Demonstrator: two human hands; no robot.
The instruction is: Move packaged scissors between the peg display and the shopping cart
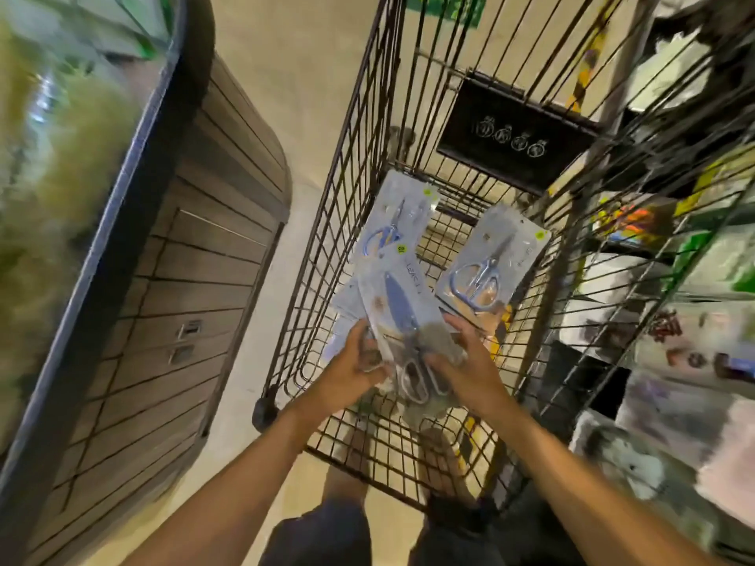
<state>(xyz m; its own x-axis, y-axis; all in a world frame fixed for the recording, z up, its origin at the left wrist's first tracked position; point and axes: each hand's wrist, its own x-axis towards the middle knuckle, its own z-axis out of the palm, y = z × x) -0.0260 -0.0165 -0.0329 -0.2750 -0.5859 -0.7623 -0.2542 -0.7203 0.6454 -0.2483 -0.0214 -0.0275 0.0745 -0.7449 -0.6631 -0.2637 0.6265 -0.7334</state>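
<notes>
The shelves [694, 255] on the right and the greenery [49, 165] on the far left are smeared by blur, so their goods cannot be told apart. The print on the scissor packs [402, 304] is too small to read, and the hands [461, 361] hide the lower ends of the near packs. Both forearms are cut off by the bottom edge.

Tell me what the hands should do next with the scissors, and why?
Probably lift the bunch of scissor packs up out of the cart. Both the left hand and the right hand already grip the bunch low inside the cart, so it seems ready to carry. One more pack lies apart to the right and could be fetched afterwards.
</notes>
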